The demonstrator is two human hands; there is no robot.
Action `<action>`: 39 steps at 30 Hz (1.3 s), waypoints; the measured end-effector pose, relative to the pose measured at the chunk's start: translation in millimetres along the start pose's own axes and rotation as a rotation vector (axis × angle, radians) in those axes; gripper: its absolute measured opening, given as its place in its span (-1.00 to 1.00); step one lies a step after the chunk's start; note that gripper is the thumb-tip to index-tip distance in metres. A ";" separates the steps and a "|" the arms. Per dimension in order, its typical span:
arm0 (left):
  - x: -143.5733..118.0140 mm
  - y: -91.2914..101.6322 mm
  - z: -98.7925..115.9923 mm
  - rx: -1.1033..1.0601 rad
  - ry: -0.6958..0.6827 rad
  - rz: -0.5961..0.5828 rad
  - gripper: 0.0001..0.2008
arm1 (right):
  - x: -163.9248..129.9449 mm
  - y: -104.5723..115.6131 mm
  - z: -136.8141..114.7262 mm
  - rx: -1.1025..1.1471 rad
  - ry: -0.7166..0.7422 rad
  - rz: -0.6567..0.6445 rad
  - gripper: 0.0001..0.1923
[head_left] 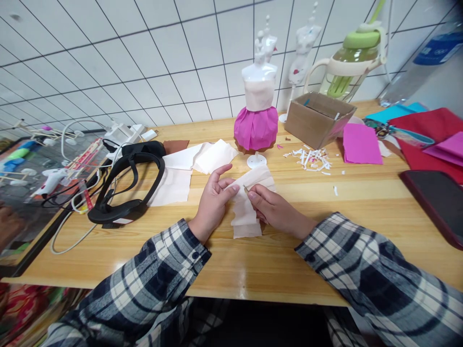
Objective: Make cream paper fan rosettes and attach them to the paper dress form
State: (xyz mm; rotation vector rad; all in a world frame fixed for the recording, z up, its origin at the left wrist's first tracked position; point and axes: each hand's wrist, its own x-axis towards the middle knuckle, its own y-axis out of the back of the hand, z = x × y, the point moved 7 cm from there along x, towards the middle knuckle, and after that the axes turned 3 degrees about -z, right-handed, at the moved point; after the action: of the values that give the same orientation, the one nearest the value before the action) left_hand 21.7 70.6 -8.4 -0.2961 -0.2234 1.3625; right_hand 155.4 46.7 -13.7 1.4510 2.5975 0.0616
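A strip of pleated cream crepe paper (pixel 244 210) hangs between my hands above the table. My left hand (pixel 213 202) pinches its upper left edge with the thumb on top, forefinger stretched past it. My right hand (pixel 273 206) grips the strip's right side, fingers closed; a thin pointed brownish tip pokes out by the thumb, too small to name. Behind the paper stands a mini dress form (pixel 259 77) wearing a cream bodice and a gathered magenta skirt (pixel 255 127). The base of the form (pixel 256 161) is a white disc.
Cream paper sheets (pixel 173 185) and a black headset (pixel 125 183) lie left. Right are white paper scraps (pixel 313 159), a cardboard box (pixel 318 118), magenta paper (pixel 361 143), a dark phone (pixel 436 202) and a green-lidded jug (pixel 349 62). At far left another person's hand (pixel 9 224) shows.
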 end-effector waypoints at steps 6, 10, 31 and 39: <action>-0.9 -5.7 -2.4 0.062 0.027 -0.079 -0.39 | -0.2 0.6 1.0 -0.003 0.002 0.014 -0.64; -1.2 -5.8 -4.4 0.143 0.050 -0.062 -0.36 | 0.4 2.1 5.7 0.001 -0.016 0.059 -0.61; -3.0 -8.1 -0.2 0.152 0.056 -0.001 -0.35 | 4.1 2.6 13.9 0.070 -0.030 0.099 -0.60; -3.7 -8.4 0.1 0.198 0.056 -0.004 -0.37 | 6.3 1.9 14.8 0.074 -0.010 0.111 -0.62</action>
State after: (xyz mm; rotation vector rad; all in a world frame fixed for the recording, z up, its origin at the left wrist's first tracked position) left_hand 28.7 65.5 -5.4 -0.1672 -0.0415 1.3587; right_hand 156.2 52.4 -28.9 1.6154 2.5345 -0.0278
